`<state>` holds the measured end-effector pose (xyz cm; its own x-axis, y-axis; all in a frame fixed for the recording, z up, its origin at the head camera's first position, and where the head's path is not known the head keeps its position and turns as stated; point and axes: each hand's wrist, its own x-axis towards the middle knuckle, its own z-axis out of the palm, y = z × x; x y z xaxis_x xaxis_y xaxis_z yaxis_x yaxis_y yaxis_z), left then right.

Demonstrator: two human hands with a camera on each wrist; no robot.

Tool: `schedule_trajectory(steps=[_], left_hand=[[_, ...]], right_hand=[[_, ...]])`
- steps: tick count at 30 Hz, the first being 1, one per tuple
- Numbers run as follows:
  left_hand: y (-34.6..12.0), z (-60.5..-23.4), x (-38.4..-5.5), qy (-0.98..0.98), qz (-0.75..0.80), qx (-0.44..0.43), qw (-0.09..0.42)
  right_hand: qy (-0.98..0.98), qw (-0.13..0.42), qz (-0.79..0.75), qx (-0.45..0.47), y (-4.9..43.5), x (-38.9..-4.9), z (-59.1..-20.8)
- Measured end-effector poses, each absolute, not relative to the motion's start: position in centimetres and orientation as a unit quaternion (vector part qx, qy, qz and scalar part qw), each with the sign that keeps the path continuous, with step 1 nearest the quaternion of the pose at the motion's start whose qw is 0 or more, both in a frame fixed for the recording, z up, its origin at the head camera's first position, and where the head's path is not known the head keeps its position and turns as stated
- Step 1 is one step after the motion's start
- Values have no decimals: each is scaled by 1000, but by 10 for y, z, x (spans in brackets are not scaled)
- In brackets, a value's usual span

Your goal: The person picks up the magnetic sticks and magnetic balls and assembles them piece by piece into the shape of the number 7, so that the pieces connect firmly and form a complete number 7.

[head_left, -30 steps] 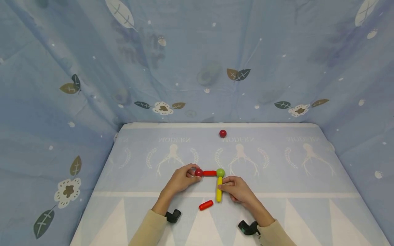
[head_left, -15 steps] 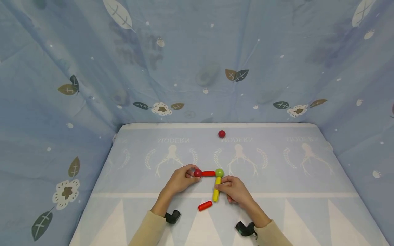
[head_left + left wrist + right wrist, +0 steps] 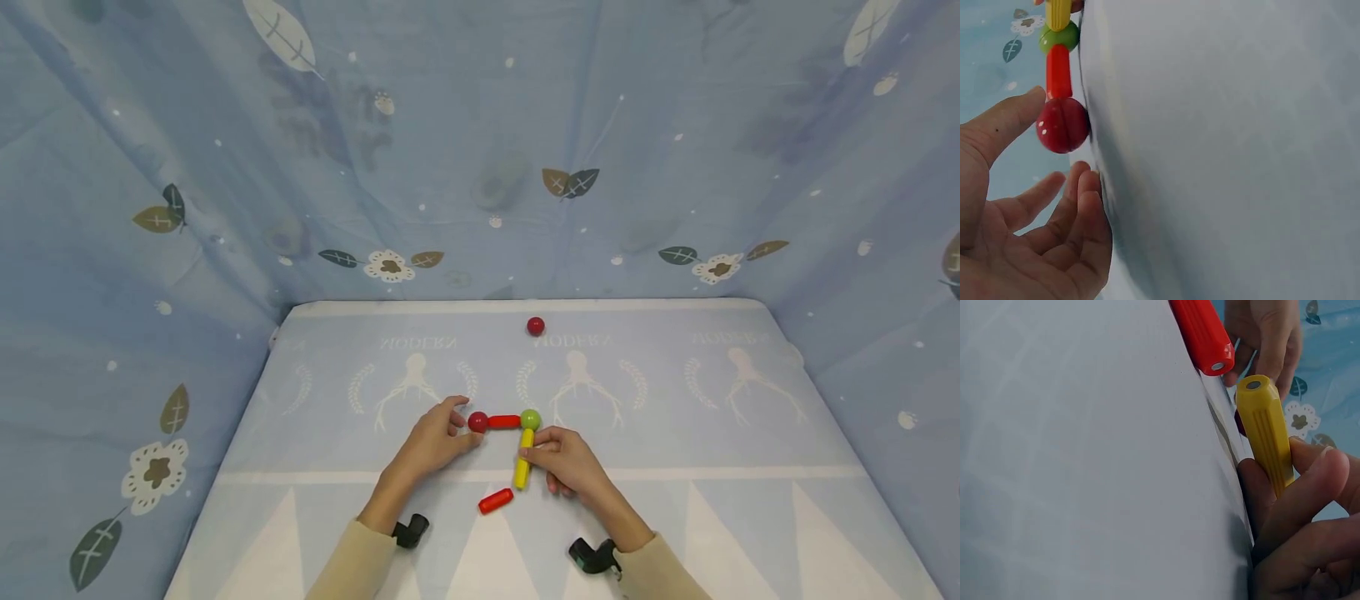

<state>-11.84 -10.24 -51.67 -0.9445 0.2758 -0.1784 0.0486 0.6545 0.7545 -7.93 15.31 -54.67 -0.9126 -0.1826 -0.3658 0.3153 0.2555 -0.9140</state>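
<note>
A red ball (image 3: 477, 422), a red rod (image 3: 504, 422) and a green ball (image 3: 530, 419) are joined in a row on the table. From the green ball a yellow rod (image 3: 523, 460) extends toward the person. My right hand (image 3: 573, 462) pinches the yellow rod between thumb and fingers; its metal end shows in the right wrist view. Around the red ball, my left hand (image 3: 435, 442) has its thumb and fingers spread; in the left wrist view a gap shows between the ball (image 3: 1063, 125) and the fingers. A loose red rod (image 3: 496, 501) lies nearer the person.
Another red ball (image 3: 536, 326) sits near the table's far edge. A patterned cloth covers the table (image 3: 675, 400). Blue curtains (image 3: 480, 150) hang behind and at both sides. Black wrist cameras (image 3: 592, 556) are worn on both wrists.
The left hand has loosened its hold on the red ball, its fingers spreading away. The yellow rod's near end has swung slightly left, still pinched by the right hand.
</note>
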Motion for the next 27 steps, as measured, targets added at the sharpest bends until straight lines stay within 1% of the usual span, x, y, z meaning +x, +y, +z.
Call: schedule_trajectory(steps=[4, 7, 10, 16, 27], left_hand=[[-101, -506, -106, 900, 406, 105, 120], [-97, -501, -93, 892, 414, 137, 120], [-93, -502, -79, 885, 416, 162, 130], [-88, -508, -58, 875, 425, 173, 157], [-84, -516, -45, 880, 394, 182, 194]], right_hand=[[764, 204, -611, 42, 153, -79, -547], [765, 201, -610, 44, 154, -79, -546], [765, 200, -611, 45, 154, -78, -546], [764, 194, -614, 43, 155, -78, -546], [761, 193, -618, 50, 151, -77, -544]])
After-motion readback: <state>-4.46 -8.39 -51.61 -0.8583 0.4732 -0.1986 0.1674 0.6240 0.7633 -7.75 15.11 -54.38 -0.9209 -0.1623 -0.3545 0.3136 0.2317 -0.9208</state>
